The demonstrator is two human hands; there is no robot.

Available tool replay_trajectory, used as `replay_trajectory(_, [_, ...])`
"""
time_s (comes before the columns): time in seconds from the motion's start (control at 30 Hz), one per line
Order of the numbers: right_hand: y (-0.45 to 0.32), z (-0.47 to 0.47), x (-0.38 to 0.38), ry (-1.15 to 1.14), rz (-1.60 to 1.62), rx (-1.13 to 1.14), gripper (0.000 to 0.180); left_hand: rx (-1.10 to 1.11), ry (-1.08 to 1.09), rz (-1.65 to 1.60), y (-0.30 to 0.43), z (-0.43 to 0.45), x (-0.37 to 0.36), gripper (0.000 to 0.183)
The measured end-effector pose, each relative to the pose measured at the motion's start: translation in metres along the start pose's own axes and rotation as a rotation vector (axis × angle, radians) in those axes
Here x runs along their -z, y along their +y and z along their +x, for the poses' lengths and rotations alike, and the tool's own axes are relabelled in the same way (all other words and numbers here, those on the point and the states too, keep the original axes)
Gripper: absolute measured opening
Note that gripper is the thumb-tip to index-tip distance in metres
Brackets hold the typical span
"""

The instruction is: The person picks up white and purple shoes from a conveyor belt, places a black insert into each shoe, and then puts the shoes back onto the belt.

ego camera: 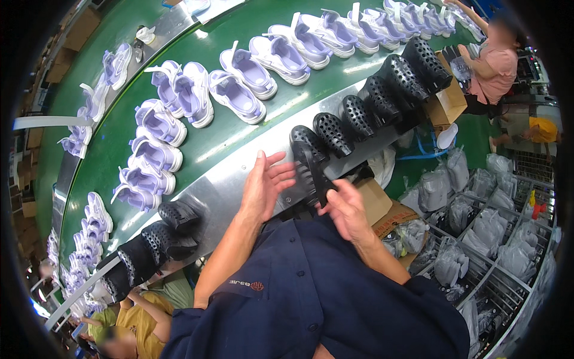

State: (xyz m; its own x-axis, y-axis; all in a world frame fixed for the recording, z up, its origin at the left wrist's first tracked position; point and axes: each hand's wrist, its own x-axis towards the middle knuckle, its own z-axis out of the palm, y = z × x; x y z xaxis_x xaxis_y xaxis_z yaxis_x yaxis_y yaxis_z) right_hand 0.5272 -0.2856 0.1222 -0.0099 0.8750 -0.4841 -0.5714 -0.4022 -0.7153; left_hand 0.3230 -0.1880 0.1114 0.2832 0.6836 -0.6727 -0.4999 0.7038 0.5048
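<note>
My right hand (pixel 349 207) holds a black slotted plastic piece (pixel 315 177) by its lower end, just in front of my shirt. The piece tilts up and leftward, partly overlapping the nearest black perforated plastic shoe form (pixel 308 140). My left hand (pixel 268 181) is held over the metal ledge (pixel 233 179), empty, its fingers spread toward the held piece. Whether those fingertips touch it is unclear. Several more perforated forms (pixel 356 114) stand in a row along the ledge to the right. White and lilac sneakers (pixel 240 96) line the green conveyor belt (pixel 215 148) beyond.
Further black forms (pixel 154 242) sit at the ledge's left end. A metal rack (pixel 489 264) with plastic-wrapped items and an open cardboard box (pixel 399 220) stand at my right. One co-worker (pixel 493 67) is at the far right, another (pixel 143 318) at the lower left.
</note>
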Motion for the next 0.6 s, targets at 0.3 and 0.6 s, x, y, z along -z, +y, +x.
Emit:
replay_trajectory(0.3, [-0.074, 0.029, 0.064, 0.778, -1.31, 0.68, 0.047, 0.079, 0.034, 0.274, -0.008, 0.015, 0.041, 0.032])
replay_trajectory(0.6, [-0.063, 0.107, 0.08, 0.688, -1.664, 0.718, 0.054, 0.084, 0.002, 0.512, -0.019, 0.018, 0.035, 0.028])
